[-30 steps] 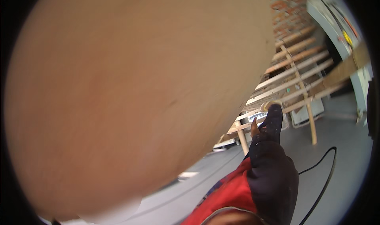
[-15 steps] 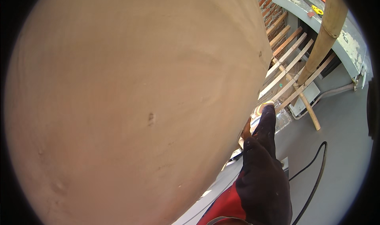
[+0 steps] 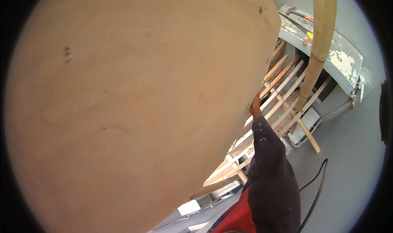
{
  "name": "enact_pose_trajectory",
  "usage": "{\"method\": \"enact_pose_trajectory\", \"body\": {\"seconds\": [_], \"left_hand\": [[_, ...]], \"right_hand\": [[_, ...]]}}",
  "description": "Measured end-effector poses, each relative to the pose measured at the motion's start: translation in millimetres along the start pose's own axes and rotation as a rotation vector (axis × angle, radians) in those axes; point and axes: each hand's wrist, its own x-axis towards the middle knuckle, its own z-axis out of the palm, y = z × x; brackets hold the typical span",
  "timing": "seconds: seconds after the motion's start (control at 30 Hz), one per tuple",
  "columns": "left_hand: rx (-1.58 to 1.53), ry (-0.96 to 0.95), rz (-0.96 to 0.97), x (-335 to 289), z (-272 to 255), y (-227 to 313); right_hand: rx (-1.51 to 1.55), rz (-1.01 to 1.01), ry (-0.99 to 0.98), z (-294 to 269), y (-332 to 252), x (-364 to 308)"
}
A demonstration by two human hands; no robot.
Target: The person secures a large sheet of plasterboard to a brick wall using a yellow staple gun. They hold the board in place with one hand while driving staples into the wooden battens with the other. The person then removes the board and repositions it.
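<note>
A large tan plywood sheet (image 3: pixel 135 110) fills the left and middle of the view, tilted and very close to me. My right hand (image 3: pixel 256 104) is at its right edge, at the end of a dark sleeve with red at the upper part. The hand is closed on that edge, with its fingers partly hidden by the board. My left hand is out of sight; the sheet covers that whole side.
Wooden slats (image 3: pixel 288 83) and a bamboo crosspiece (image 3: pixel 307 134) form an open frame below. An upright bamboo pole (image 3: pixel 321 40) rises on the right. Behind it, a concrete ledge (image 3: pixel 346 61) carries a hammer (image 3: pixel 299 14) and a yellow-handled tool (image 3: pixel 310 36). A black cable (image 3: pixel 317 196) hangs lower right.
The sheet has shifted and turned against the background, uncovering more slats and an outdoor unit below. My right arm reaches farther up along its edge. A shoe and trouser leg are now hidden.
</note>
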Motion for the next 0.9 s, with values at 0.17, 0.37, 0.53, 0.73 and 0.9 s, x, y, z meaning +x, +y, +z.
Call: {"method": "enact_pose_trajectory", "body": {"seconds": [0.17, 0.37, 0.53, 0.73, 0.9], "left_hand": [[-0.081, -0.002, -0.054, 2.1, 18.2, -12.1], [-0.068, 0.024, -0.148, -16.6, 7.5, -37.4], [-0.122, 0.0, -0.218, -23.0, 22.1, -63.2], [-0.124, 0.06, -0.341, -51.4, 7.6, -91.3], [-0.142, 0.118, -0.443, -75.8, -3.8, -119.8]], "right_hand": [[-0.018, -0.166, -0.026, 9.2, -82.9, 71.3], [-0.077, -0.268, -0.122, 64.4, -154.5, 75.0], [-0.298, -0.408, 0.123, 71.1, -252.2, 130.1], [-0.336, -0.507, 0.118, 111.2, -310.4, 126.0], [-0.253, -0.588, -0.106, 133.0, -355.1, 116.2]]}}
